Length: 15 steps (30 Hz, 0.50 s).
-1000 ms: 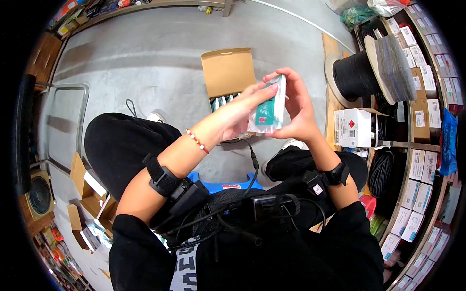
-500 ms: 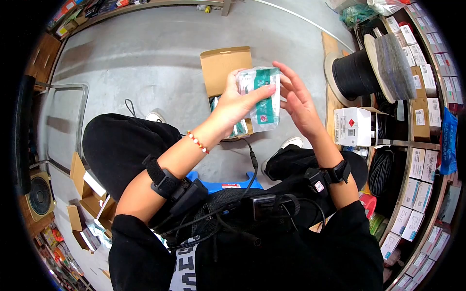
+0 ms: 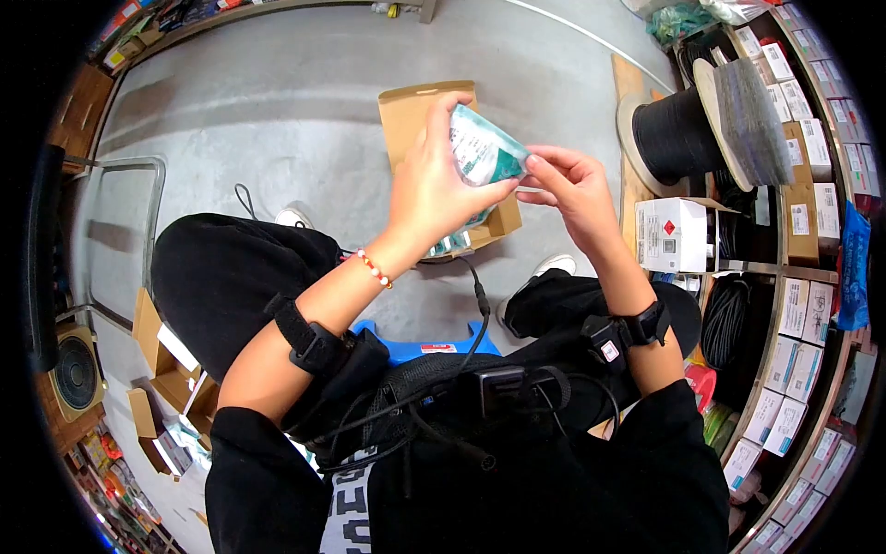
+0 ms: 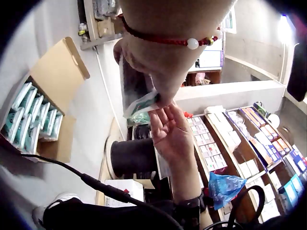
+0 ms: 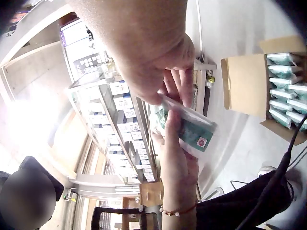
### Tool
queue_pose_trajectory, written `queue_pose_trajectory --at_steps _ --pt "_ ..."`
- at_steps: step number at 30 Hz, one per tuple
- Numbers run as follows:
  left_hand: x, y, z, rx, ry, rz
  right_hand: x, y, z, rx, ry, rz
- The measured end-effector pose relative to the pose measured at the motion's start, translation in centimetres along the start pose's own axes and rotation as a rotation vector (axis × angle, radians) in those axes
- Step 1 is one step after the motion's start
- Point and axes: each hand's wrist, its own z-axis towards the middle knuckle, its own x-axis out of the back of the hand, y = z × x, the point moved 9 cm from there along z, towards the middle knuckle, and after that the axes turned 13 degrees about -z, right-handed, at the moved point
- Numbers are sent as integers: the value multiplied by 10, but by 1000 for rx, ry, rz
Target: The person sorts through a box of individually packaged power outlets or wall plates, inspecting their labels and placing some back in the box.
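My left hand [image 3: 429, 189] holds a clear plastic packet [image 3: 480, 148] with green and white printing, thumb across its near edge and fingers behind it. At the packet's right corner, my right hand [image 3: 581, 189] pinches the plastic between thumb and fingertips. The right wrist view shows the packet's green face [image 5: 194, 134] with a small red-and-white mark. Below the hands, a cardboard box [image 3: 503, 224] stands on the floor, lid up, partly hidden by the left hand. Several similar packets [image 4: 29, 115] stand in rows inside it.
A large spool of black cable [image 3: 678, 138] stands on the right, beside a white carton [image 3: 672, 242] and shelves of boxes [image 3: 794, 314]. A blue stool [image 3: 429, 349] shows between the legs. Opened cartons [image 3: 166, 369] lie at the left. A black cable [image 3: 482, 305] hangs before the body.
The packet has been tilted and raised in the left hand, now showing a white printed label. The right hand let go of it, then took hold of its corner.
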Motion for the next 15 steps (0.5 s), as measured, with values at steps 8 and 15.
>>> queue_pose_trajectory --at_steps 8,15 --pt "-1 -7 -3 43 13 -74 -4 2 -1 81 25 -24" --pt "-16 -34 -8 206 -95 -313 -2 14 5 51 96 -45"
